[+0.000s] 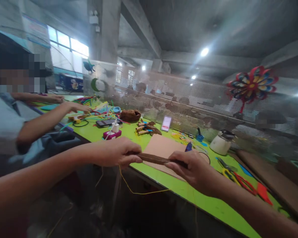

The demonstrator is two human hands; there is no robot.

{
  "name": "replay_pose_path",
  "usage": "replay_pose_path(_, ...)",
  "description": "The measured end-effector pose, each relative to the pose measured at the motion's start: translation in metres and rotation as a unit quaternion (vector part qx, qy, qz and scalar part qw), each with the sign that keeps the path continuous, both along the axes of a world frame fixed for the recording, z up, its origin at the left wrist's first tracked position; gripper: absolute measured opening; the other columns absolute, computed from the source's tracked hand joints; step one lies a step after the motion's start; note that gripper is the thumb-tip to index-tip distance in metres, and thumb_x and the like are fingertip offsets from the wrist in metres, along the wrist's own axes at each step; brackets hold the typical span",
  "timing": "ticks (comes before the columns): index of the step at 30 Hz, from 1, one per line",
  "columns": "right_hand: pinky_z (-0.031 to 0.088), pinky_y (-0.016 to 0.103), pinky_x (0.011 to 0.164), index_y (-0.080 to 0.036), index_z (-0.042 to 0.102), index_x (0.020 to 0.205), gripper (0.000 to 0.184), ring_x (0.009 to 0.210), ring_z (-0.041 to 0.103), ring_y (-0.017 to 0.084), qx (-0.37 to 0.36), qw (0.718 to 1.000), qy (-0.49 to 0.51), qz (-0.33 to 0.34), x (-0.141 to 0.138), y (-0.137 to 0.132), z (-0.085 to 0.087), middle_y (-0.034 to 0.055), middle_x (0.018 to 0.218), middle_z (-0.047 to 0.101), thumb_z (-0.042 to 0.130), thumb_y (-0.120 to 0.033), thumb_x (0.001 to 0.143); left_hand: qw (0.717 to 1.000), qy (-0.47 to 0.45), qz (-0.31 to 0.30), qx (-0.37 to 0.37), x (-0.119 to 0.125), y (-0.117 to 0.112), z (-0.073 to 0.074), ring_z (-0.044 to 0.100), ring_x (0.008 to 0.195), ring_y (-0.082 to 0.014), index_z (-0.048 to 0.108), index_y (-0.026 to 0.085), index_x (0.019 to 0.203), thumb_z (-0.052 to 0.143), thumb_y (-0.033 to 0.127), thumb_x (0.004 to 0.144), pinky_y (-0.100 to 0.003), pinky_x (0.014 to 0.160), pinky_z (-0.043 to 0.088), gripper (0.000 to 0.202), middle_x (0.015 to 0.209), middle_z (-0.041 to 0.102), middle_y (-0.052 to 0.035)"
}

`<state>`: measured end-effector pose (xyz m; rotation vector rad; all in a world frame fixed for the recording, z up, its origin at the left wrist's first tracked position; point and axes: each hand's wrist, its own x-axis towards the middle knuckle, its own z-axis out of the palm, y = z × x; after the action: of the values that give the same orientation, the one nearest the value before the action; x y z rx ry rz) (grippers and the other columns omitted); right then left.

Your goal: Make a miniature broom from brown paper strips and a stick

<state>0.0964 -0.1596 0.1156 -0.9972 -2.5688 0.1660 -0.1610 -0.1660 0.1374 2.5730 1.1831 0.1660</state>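
Note:
My left hand [115, 152] and my right hand [193, 169] are both closed around the ends of a brown stick [155, 159], held level over the near edge of the green table [178, 188]. A thin yellow thread [139, 190] hangs in a loop from under my left hand toward my right. Behind the stick a sheet of brown cardboard [164, 148] lies flat on the table.
A person sits at the left, a hand [75, 107] resting among coloured straws [99, 110]. On the table: a phone [106, 123], a pink tape dispenser [111, 134], brown craft pieces [146, 128], a white glue pot [222, 142], scissors [234, 177]. A mesh screen carries a paper pinwheel [252, 84].

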Motion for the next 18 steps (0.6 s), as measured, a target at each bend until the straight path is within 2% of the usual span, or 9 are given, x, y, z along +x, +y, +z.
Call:
replay_pose_path(3,0.032,0.022,0.050,-0.018,0.064,0.082,0.024,0.054,0.049,0.009,-0.004,0.999,0.049,0.008,-0.004,0.008,-0.009,-0.0002,0.065,0.062,0.050,-0.036,0.089,0.997,0.024,0.030,0.060,-0.006,-0.003,0.005,0.048,0.054,-0.0091,0.054,0.017,0.071,0.044,0.032,0.089,-0.020,0.052,0.031,0.025,0.059,0.056,0.0017)
replay_pose_path(5,0.034,0.022,0.053,-0.018,0.065,0.085,0.022,0.058,0.051,0.010,-0.021,0.998,0.060,0.017,-0.004,0.008,-0.014,0.0010,0.070,0.063,0.049,-0.034,0.089,0.996,0.033,0.033,0.073,-0.007,-0.006,0.008,0.049,0.055,-0.0093,0.055,0.017,0.071,0.043,0.032,0.090,-0.020,0.053,0.031,0.027,0.060,0.057,0.0014)
replay_pose_path(8,0.034,0.022,0.054,-0.017,0.063,0.085,0.026,0.059,0.050,0.011,-0.069,0.995,0.060,0.038,0.001,0.005,-0.015,0.0003,0.068,0.060,0.044,-0.034,0.091,1.000,0.018,0.012,0.022,-0.006,-0.006,0.010,0.051,0.059,-0.0095,0.055,0.017,0.072,0.038,0.032,0.092,-0.019,0.057,0.035,0.030,0.061,0.059,0.0013)
replay_pose_path(12,0.034,0.022,0.055,-0.017,0.055,0.069,0.037,0.057,0.046,0.010,-0.126,0.989,0.065,0.045,0.011,0.004,-0.014,-0.0012,0.063,0.053,0.037,-0.036,0.094,0.998,-0.024,-0.015,-0.058,-0.003,0.006,0.005,0.052,0.056,-0.0088,0.052,0.017,0.075,0.036,0.031,0.093,-0.017,0.057,0.037,0.028,0.058,0.058,0.0025)
replay_pose_path(18,0.034,0.024,0.059,-0.017,0.052,0.068,0.037,0.058,0.047,0.011,-0.124,0.988,0.091,0.023,0.021,0.007,-0.026,-0.0011,0.061,0.052,0.036,-0.036,0.095,0.995,-0.034,-0.034,-0.088,0.004,0.024,-0.012,0.053,0.055,-0.0090,0.055,0.016,0.077,0.037,0.034,0.092,-0.018,0.056,0.038,0.029,0.060,0.060,0.0017)
